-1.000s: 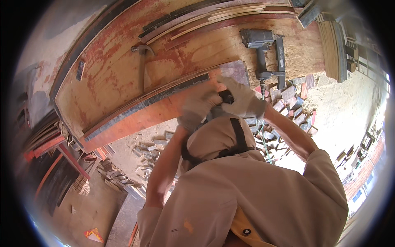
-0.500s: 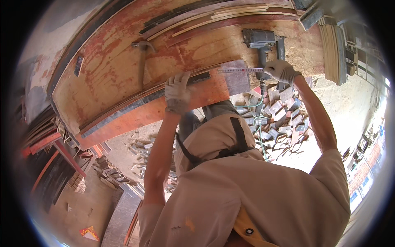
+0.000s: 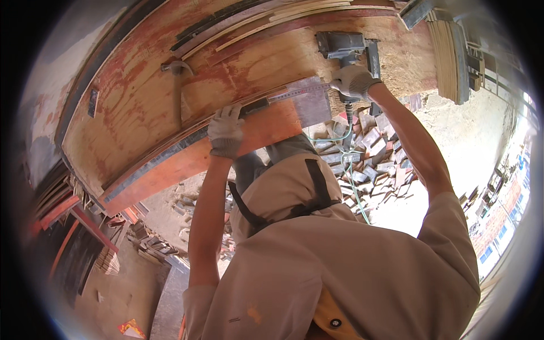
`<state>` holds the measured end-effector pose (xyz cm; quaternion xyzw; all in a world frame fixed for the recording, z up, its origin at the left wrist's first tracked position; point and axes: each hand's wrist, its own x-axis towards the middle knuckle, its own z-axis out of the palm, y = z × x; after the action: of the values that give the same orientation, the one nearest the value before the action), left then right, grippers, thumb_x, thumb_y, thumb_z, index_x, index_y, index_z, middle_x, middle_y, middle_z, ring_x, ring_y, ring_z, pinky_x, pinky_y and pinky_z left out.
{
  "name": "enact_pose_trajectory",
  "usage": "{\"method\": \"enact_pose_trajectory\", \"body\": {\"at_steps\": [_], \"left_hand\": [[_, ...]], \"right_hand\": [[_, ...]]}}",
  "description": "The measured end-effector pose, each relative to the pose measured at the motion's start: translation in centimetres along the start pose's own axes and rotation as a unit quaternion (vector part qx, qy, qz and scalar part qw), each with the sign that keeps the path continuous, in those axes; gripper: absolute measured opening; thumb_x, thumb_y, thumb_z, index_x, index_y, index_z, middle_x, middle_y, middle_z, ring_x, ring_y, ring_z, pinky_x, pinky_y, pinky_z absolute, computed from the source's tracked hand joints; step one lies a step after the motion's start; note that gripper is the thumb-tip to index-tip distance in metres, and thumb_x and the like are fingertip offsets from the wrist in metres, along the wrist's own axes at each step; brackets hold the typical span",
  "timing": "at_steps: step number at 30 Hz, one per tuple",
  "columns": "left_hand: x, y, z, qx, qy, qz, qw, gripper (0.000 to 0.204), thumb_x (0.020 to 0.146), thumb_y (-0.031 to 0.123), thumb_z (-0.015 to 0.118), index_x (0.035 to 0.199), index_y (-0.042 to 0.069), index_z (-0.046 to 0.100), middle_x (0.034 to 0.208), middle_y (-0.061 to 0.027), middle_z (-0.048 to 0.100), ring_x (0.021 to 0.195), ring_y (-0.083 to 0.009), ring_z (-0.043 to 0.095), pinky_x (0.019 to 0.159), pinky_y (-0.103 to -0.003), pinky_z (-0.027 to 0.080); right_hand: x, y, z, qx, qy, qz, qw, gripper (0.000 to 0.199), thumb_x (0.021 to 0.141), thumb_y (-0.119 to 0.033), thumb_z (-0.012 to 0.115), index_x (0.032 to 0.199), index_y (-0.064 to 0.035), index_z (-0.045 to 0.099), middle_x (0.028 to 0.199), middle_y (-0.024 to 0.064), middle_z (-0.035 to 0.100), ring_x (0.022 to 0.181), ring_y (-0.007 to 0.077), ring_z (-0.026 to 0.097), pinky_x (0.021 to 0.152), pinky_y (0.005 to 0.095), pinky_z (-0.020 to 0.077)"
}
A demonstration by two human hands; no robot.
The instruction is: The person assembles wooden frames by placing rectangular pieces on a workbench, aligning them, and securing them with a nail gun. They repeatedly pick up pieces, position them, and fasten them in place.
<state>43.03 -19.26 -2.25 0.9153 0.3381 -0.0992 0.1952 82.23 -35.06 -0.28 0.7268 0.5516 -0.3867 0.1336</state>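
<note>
My gloved left hand (image 3: 225, 133) is curled over the far edge of a long orange-faced wooden board (image 3: 263, 133), where a dark strip and thin boards run along it. My gloved right hand (image 3: 352, 82) is closed around a tape measure whose case is hidden in the glove. Its marked blade (image 3: 300, 92) reaches left across a greyish board piece (image 3: 313, 107) to the end of the dark strip (image 3: 255, 106). Just beyond my right hand, a dark nail gun (image 3: 343, 45) lies on the bench, with a green hose hanging from it.
A hammer (image 3: 178, 85) rests on the stained wooden bench (image 3: 136, 107). Long strips (image 3: 272, 22) lie along its far side, and stacked boards (image 3: 445, 59) stand at the right. Many cut wood offcuts (image 3: 374, 153) are heaped on the floor below, where the green hose (image 3: 354, 187) trails.
My right hand has moved left with the tape measure, bringing the blade's end to the dark strip. My left hand keeps its place on the board. The whole view has shifted slightly.
</note>
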Motion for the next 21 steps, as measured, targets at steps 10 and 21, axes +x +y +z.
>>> {"method": "enact_pose_trajectory", "body": {"at_steps": [10,21], "left_hand": [[-0.5,-0.4,-0.1,0.0,0.007,-0.009,1.0,0.05,0.085,0.023,0.068,0.134,0.015,0.067,0.129,-0.0093,0.066,0.12,-0.0347,0.061,0.103,-0.046,0.051],[-0.9,-1.4,0.2,-0.004,0.029,-0.016,0.999,0.047,0.085,0.025,0.07,0.132,0.017,0.069,0.127,-0.0086,0.067,0.119,-0.0347,0.061,0.102,-0.046,0.051]], "right_hand": [[0.4,-0.8,0.4,-0.002,0.023,-0.003,1.0,0.033,0.097,-0.042,0.055,0.094,-0.0147,0.072,0.092,0.016,0.074,0.09,0.0376,0.071,0.082,0.0522,0.0535],[1.2,-2.5,-1.0,-0.037,-0.05,0.006,0.998,0.035,0.096,-0.034,0.053,0.106,-0.0108,0.077,0.105,0.0169,0.076,0.1,0.0347,0.073,0.088,0.0488,0.0569]]}}
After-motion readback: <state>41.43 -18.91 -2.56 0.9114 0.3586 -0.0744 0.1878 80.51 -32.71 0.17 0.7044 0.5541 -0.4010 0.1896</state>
